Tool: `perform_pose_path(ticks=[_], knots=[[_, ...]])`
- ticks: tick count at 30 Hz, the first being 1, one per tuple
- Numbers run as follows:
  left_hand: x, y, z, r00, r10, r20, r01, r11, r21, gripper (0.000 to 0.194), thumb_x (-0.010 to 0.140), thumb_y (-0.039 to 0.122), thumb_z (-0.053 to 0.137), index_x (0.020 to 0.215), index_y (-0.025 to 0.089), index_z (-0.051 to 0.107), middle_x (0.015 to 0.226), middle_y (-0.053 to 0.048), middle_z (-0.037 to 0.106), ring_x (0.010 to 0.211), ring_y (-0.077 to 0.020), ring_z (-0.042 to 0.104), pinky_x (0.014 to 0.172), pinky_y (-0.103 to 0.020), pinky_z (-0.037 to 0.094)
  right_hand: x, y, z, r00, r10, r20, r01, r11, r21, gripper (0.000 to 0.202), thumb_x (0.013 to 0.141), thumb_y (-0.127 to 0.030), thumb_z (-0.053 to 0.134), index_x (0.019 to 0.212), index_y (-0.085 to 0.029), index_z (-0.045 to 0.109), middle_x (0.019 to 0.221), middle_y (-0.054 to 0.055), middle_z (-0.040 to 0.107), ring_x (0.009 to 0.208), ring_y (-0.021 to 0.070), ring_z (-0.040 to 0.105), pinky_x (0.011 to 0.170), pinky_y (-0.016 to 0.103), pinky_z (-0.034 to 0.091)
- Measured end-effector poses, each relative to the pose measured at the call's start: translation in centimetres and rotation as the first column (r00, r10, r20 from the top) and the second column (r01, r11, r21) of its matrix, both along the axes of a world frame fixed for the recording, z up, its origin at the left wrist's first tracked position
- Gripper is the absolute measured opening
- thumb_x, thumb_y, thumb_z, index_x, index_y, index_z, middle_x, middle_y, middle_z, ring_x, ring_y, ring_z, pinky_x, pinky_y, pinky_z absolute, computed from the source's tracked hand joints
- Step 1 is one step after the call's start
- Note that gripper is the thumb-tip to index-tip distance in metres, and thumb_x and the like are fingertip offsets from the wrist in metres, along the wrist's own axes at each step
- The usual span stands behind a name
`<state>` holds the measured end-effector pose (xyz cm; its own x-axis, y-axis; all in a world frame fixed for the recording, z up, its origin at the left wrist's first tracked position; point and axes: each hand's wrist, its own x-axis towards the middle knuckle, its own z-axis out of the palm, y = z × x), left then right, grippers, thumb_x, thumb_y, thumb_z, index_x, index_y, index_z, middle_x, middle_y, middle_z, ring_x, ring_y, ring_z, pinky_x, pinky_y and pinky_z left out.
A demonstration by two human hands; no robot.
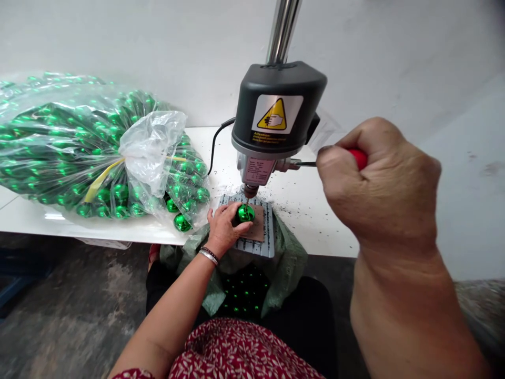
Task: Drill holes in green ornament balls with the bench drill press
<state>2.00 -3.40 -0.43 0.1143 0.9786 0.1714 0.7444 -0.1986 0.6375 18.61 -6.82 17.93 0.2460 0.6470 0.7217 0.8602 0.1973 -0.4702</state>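
Note:
A shiny green ball point(245, 213) sits under the bit of a dark bench drill point(278, 110), on a brown pad point(258, 231) over a grey slotted plate point(270, 239). My left hand point(224, 227) grips the ball from its left side, thumb in front. The thin bit meets or nearly meets the top of the ball; which one is hard to tell. Close to the camera, my right hand point(379, 181) is wrapped round the red knob point(358, 158) of the drill's lever, at the right of the machine.
A large clear bag point(67, 147) of green balls, tied with a yellow strip, fills the table's left side. One loose ball point(182, 222) lies near the front edge. Below the plate, a green sack point(290, 247) holds more balls. Dark shavings dot the white table point(323, 231).

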Motion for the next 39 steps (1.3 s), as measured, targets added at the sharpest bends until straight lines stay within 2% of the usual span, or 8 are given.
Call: perform_pose_path(ticks=[7,12,16,21,27,33,36,39], knots=[[0.0,0.0,-0.1,1.0,-0.01,0.002,0.01,1.0,0.011,0.053,0.081,0.036,0.074,0.132,0.029,0.059,0.133,-0.003,0.067,0.129,-0.0289,0.051,0.12,-0.06,0.015,-0.5,-0.6,-1.7,0.998,-0.051,0.037,0.049,0.997,0.067,0.015,0.078,-0.03,0.046,0.071,-0.018,0.045,0.055,-0.005,0.043,0.053,0.005,0.032,0.058,0.021,0.028],[-0.1,0.1,-0.3,1.0,-0.014,0.003,0.014,1.0,0.018,0.053,0.082,0.037,0.073,0.132,0.029,0.059,0.134,-0.004,0.066,0.13,-0.0289,0.051,0.12,-0.059,0.014,-0.7,-0.2,-3.0,0.995,-0.072,0.076,0.055,0.976,0.211,0.017,0.082,-0.032,0.043,0.073,-0.018,0.046,0.059,-0.003,0.048,0.052,0.0055,0.033,0.055,0.021,0.028],[-0.1,0.0,-0.5,1.0,-0.007,0.0,0.007,1.0,0.018,0.053,0.081,0.039,0.074,0.132,0.031,0.058,0.138,-0.004,0.064,0.132,-0.0288,0.05,0.12,-0.058,0.014,-0.8,-0.1,-4.2,0.99,-0.089,0.107,0.052,0.948,0.315,0.017,0.085,-0.032,0.044,0.074,-0.019,0.045,0.058,-0.003,0.047,0.051,0.0066,0.035,0.052,0.021,0.028],[-0.1,0.1,-0.6,1.0,-0.015,-0.006,0.015,0.999,0.035,0.052,0.082,0.04,0.073,0.131,0.031,0.058,0.136,-0.003,0.065,0.129,-0.0277,0.051,0.119,-0.059,0.016,-1.0,-0.5,-5.7,0.989,-0.103,0.103,0.065,0.945,0.321,0.019,0.091,-0.033,0.044,0.077,-0.021,0.046,0.062,-0.001,0.051,0.054,0.0092,0.042,0.054,0.025,0.031],[-0.1,0.1,-0.6,1.0,-0.019,0.003,0.019,0.999,0.048,0.052,0.081,0.039,0.074,0.13,0.03,0.058,0.13,-0.003,0.068,0.126,-0.0286,0.053,0.118,-0.058,0.018,-1.0,-0.4,-6.8,0.983,-0.139,0.117,0.089,0.931,0.353,0.018,0.092,-0.033,0.045,0.08,-0.021,0.05,0.065,0.001,0.053,0.056,0.0105,0.045,0.055,0.026,0.033],[-0.1,0.2,-0.6,1.0,-0.019,0.014,0.018,0.999,0.048,0.051,0.079,0.039,0.075,0.128,0.03,0.061,0.125,-0.005,0.069,0.125,-0.0288,0.054,0.118,-0.057,0.021,-1.2,-0.7,-9.0,0.981,-0.107,0.162,0.028,0.903,0.429,0.01,0.089,-0.025,0.05,0.081,-0.02,0.049,0.067,-0.001,0.055,0.06,0.0092,0.049,0.058,0.023,0.037],[0.0,0.3,-0.5,1.0,-0.016,0.025,0.015,0.999,0.047,0.052,0.079,0.038,0.076,0.127,0.029,0.061,0.124,-0.005,0.069,0.125,-0.0286,0.054,0.118,-0.058,0.021,-1.2,-0.3,-8.3,0.995,-0.068,0.069,0.033,0.907,0.42,0.013,0.089,-0.029,0.049,0.081,-0.019,0.049,0.066,-0.002,0.053,0.058,0.008,0.046,0.057,0.022,0.036],[0.1,0.1,-0.2,0.998,-0.001,0.064,-0.002,0.999,0.036,0.05,0.077,0.035,0.076,0.124,0.027,0.062,0.119,-0.005,0.071,0.121,-0.0272,0.057,0.119,-0.057,0.02,-0.9,1.0,-4.8,0.999,-0.016,-0.037,0.027,0.949,0.314,0.018,0.089,-0.034,0.046,0.081,-0.018,0.048,0.063,-0.003,0.047,0.054,0.0064,0.037,0.054,0.022,0.031]])
